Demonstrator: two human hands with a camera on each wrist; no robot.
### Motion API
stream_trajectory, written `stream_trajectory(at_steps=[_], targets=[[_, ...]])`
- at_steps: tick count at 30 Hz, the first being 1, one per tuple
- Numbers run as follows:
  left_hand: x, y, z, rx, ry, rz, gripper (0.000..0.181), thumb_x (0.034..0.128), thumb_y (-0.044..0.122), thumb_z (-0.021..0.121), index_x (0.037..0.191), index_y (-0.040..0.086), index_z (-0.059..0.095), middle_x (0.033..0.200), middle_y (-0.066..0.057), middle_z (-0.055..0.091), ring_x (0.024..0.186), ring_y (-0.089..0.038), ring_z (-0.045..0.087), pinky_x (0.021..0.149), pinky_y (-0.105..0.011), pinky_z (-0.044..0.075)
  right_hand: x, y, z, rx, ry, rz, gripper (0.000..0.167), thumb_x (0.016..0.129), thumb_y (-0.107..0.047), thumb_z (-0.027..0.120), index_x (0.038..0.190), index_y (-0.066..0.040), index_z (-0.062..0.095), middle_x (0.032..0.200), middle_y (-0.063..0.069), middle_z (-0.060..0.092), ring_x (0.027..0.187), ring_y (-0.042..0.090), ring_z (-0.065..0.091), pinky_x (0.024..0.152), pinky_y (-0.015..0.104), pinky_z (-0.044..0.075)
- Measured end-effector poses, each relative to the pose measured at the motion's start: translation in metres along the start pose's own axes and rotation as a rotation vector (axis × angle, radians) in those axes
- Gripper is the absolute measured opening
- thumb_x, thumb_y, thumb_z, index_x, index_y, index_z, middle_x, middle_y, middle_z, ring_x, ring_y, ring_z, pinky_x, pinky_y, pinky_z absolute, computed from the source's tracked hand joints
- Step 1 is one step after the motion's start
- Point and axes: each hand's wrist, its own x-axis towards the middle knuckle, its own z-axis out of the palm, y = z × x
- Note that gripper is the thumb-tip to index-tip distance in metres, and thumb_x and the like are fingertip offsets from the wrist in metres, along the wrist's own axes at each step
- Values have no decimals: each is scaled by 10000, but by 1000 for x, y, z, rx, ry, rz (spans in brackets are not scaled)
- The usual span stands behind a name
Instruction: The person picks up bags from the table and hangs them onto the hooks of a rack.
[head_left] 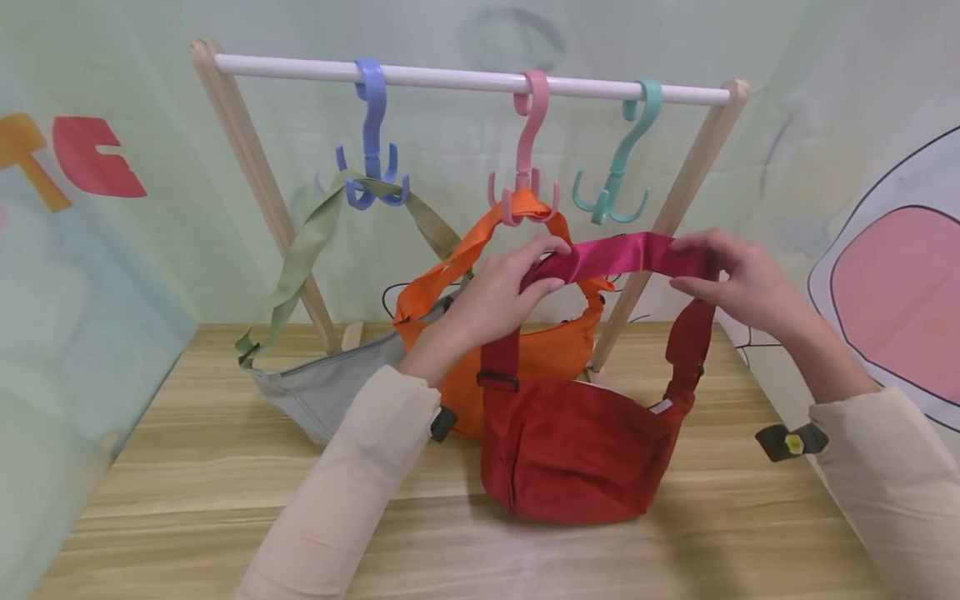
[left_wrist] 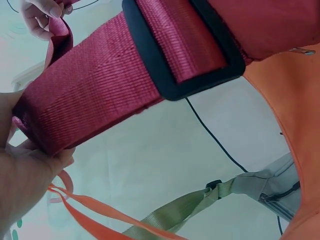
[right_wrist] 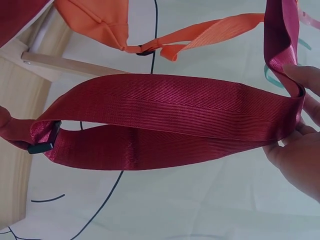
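Note:
In the head view a red bag (head_left: 581, 450) hangs by its strap (head_left: 611, 257) from both hands, in front of the rack. My left hand (head_left: 504, 283) pinches the strap's left part between thumb and fingers. At the strap's right end, my right hand (head_left: 738, 279) grips it the same way. The right wrist view shows the webbing (right_wrist: 165, 107) doubled below that grip. A black slider buckle (left_wrist: 182, 50) is close up in the left wrist view. Behind the strap, a teal hook (head_left: 615, 167) carries nothing; a pink hook (head_left: 529, 142) holds an orange bag (head_left: 555, 350).
A white rail (head_left: 450, 77) on wooden legs (head_left: 251, 150) spans the back. From its blue hook (head_left: 372, 125) hangs a grey bag (head_left: 318, 387) with a green strap. The wood-grain tabletop (head_left: 225, 492) lies below, with printed cloth walls (head_left: 892, 292) around it.

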Motion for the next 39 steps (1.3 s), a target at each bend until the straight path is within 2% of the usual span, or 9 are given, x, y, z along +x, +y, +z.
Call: stream_trajectory(at_steps=[7,18,29,39], targets=[[5,4,-1,6,18,19,364,886,153,600,1232,116,493,1103,-63,587,881,-154,548,761,-240,464,2,-3,-7,21,5,28,399,787,9,685,1167,-34,575,899,102,571,673,96,524,568,161,436],[11,14,-6,25,53,22,363,888,161,597,1234,103,501,1158,-49,562,978,-154,522,803,-245,450,8,-9,-11,-25,49,24,373,790,-20,693,1149,-38,596,914,80,548,677,101,486,588,159,377],[16,17,-11,38,83,22,347,886,161,601,1215,90,520,1023,-61,609,849,-143,548,730,-227,454,12,-14,-13,-6,78,9,349,816,-55,675,1152,-26,584,904,56,507,702,117,471,607,160,368],[18,19,-14,45,85,31,345,891,160,593,1219,79,529,1055,-53,587,932,-139,525,803,-223,440,14,-20,-17,5,97,5,344,820,-49,666,1153,-25,581,895,54,481,693,111,472,601,169,361]])
